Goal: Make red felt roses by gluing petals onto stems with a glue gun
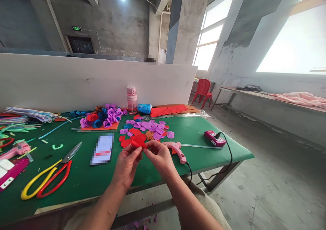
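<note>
Between both hands, above the table's near part, is a curled red paper petal [138, 141]. My left hand [129, 161] pinches it from the left, thumb on top. My right hand [158, 154] has its fingertips closed on the petal's right side. Just beyond lie loose purple petals [152, 125], with red and brown pieces among them. A pink glue gun [178, 151] with a clear glue stick rests right of my right hand. Farther back, finished-looking paper flowers [104, 116] in purple, red and blue are heaped on an orange sheet.
On the green table [193, 131] are scissors [57, 175], a phone [102, 149], a pink bottle [131, 99] and a magenta power strip [214, 138] with a cable. Bundled strips [30, 115] lie at left, red paper [169, 110] at back. A white partition [96, 80] stands behind.
</note>
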`<action>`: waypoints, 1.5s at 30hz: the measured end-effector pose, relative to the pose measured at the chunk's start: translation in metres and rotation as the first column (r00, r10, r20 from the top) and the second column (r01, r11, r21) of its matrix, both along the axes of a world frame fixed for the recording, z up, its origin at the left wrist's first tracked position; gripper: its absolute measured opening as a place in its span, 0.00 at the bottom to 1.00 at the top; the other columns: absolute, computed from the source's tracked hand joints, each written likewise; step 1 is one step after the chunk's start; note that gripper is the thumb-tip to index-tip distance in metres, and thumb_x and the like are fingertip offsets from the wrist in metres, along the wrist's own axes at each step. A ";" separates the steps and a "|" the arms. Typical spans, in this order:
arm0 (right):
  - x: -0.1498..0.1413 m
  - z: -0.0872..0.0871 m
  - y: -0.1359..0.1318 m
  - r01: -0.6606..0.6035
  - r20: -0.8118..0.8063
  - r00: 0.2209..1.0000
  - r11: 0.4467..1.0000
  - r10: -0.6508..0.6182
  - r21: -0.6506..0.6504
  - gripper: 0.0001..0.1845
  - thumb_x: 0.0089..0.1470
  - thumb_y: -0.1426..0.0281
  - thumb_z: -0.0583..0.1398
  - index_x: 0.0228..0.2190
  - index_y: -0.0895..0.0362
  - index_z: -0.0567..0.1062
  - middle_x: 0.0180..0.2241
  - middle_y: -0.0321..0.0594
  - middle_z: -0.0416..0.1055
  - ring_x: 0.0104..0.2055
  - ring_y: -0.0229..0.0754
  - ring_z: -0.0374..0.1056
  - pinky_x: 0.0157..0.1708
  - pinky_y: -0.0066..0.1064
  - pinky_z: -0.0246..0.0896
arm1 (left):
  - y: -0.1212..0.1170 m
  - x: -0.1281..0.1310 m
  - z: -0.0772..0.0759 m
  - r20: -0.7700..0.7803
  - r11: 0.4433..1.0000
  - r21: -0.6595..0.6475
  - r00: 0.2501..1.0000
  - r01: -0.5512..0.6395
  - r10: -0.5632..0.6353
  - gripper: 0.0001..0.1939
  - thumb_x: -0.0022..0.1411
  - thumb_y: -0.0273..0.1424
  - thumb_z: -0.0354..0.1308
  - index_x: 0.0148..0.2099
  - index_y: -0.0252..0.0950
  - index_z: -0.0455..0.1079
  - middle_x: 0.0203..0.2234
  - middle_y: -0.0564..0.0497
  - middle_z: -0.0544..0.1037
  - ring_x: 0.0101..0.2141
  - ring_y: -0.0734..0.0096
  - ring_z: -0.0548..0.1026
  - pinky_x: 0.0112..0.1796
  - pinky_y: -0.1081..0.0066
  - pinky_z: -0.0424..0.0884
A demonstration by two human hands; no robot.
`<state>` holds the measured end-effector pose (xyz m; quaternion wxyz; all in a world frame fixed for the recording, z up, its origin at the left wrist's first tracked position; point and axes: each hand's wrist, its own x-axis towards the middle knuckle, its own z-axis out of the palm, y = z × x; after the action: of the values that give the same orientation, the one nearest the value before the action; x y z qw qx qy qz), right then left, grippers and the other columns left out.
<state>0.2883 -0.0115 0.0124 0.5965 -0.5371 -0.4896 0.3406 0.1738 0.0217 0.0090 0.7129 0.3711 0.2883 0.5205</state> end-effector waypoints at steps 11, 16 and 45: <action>0.003 0.003 -0.001 -0.028 -0.032 0.999 0.999 0.028 0.016 0.09 0.43 0.66 0.61 0.28 0.58 0.73 0.25 0.36 0.71 0.26 0.36 0.63 0.26 0.26 0.57 | -0.001 -0.001 0.004 -0.023 1.000 0.010 1.000 -0.021 0.021 0.11 0.43 0.30 0.67 0.33 0.34 0.74 0.30 0.50 0.75 0.29 0.75 0.70 0.30 0.76 0.66; 0.006 0.007 -0.001 -0.117 -0.141 0.984 0.993 0.111 -0.032 0.11 0.41 0.65 0.62 0.28 0.59 0.73 0.24 0.36 0.70 0.26 0.35 0.63 0.26 0.26 0.56 | -0.001 -0.002 0.006 -0.056 0.999 0.027 0.997 0.047 -0.045 0.10 0.44 0.29 0.67 0.33 0.34 0.75 0.26 0.52 0.74 0.27 0.77 0.68 0.30 0.76 0.65; -0.002 0.004 -0.001 -0.014 -0.123 0.992 1.000 0.016 0.019 0.10 0.43 0.64 0.62 0.24 0.58 0.72 0.19 0.33 0.66 0.20 0.33 0.58 0.21 0.26 0.54 | -0.001 0.001 0.002 0.007 0.996 -0.086 0.999 -0.036 0.037 0.11 0.40 0.29 0.68 0.30 0.34 0.74 0.26 0.52 0.77 0.27 0.77 0.70 0.30 0.76 0.66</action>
<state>0.2868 -0.0126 0.0161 0.6277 -0.5061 -0.4589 0.3732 0.1750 0.0203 0.0111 0.7198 0.3327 0.3139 0.5222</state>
